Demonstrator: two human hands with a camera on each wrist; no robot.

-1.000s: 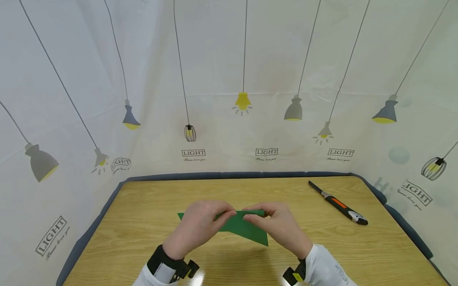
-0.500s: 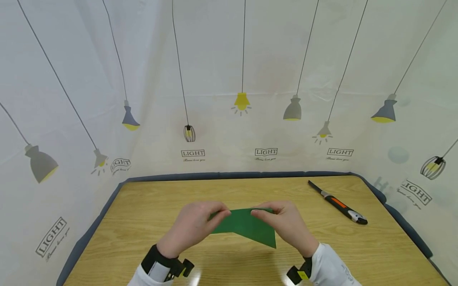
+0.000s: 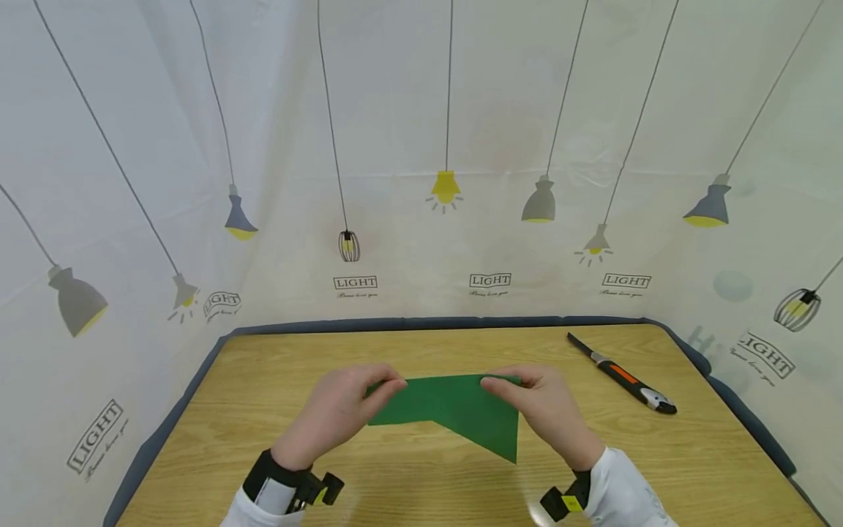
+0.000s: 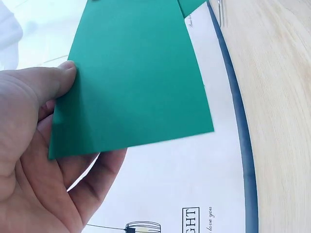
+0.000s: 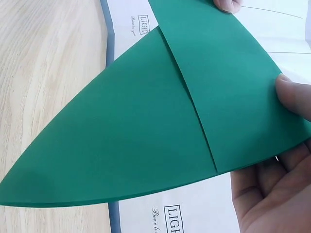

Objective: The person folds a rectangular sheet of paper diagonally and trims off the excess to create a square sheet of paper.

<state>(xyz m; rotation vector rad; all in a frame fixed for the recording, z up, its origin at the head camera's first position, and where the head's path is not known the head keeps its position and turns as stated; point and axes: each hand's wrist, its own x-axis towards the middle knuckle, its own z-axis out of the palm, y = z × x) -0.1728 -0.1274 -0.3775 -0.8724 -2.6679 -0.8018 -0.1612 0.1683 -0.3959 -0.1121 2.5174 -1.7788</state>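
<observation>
A folded sheet of green paper (image 3: 454,406) is held up above the wooden table, stretched between both hands. My left hand (image 3: 339,413) pinches its upper left edge between thumb and fingers. At the upper right corner, my right hand (image 3: 549,406) grips the paper the same way. In the right wrist view, a straight folded strip of the green paper (image 5: 223,87) overlaps a larger pointed flap that hangs down. The left wrist view shows the strip's left end (image 4: 131,82), with the thumb on its face and fingers behind it.
On the right of the wooden table (image 3: 276,359) lies a utility knife (image 3: 626,378) with a black and orange handle, its blade end pointing to the back left. A white curtain (image 3: 421,241) printed with lamps hangs behind the table's dark edge.
Both hands have moved apart along the paper's top edge, the left one leftward and the right one rightward. More of the green paper shows between them. The utility knife has stayed put.
</observation>
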